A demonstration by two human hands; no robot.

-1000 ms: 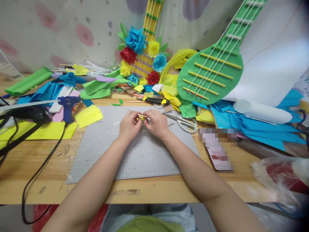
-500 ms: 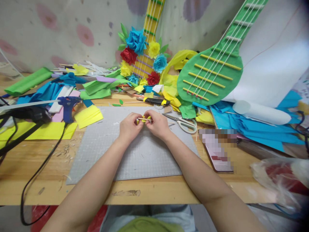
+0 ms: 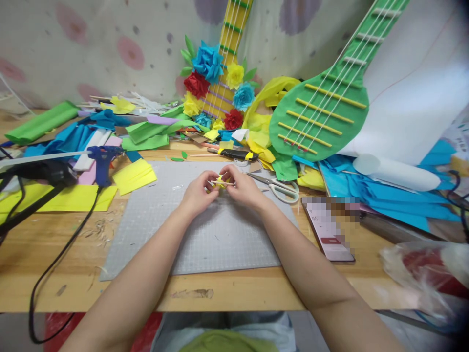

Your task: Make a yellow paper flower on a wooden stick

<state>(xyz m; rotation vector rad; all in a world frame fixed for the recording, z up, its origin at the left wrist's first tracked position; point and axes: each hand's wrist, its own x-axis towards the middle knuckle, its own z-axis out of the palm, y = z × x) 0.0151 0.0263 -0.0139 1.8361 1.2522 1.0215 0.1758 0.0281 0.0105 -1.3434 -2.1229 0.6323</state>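
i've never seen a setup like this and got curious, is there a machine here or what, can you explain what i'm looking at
No machine is doing the handling: these are a person's bare left hand and right hand. The view comes from a camera worn on the head, looking forward and down, so the forearms reach in from below.

Between them the hands hold a thin pale stick and something small and yellow; the details of each grip are too small to tell.

Under the hands is a gray mat on a wooden table. Scissors lie near its far right corner, a phone to the right. Behind stands a green, stringed, instrument-like shape.
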